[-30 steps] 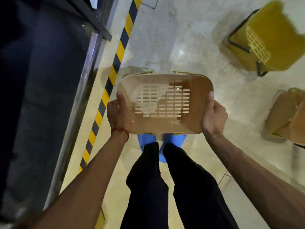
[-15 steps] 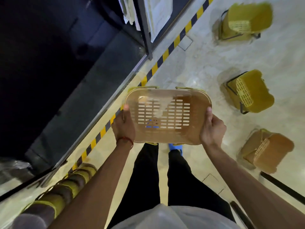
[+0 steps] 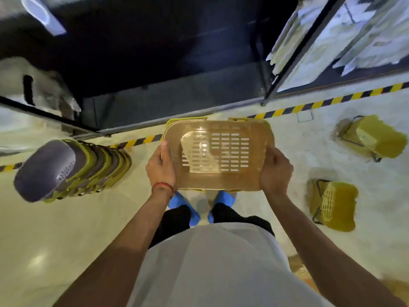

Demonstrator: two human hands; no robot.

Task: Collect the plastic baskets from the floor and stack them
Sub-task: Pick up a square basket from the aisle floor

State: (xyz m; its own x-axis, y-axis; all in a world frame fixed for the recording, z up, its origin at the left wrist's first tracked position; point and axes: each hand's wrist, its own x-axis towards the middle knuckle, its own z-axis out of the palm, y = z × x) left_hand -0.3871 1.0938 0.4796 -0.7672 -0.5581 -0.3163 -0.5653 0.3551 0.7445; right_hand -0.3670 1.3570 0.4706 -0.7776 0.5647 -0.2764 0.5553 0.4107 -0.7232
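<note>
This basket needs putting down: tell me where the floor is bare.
Bare floor lies between the basket stack and your legs. A smaller patch sits between the held basket and the two yellow baskets, below the striped tape. Far right is crowded.

The basket (image 3: 218, 156) has apparently swung nearer the stack (image 3: 66, 171) (left).

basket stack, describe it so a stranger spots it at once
Follow the striped floor tape to the person's left. Beside it stands the basket stack, left of the held tan basket. Unlike the loose yellow baskets on the right, it is many nested, grey base uppermost.
</note>
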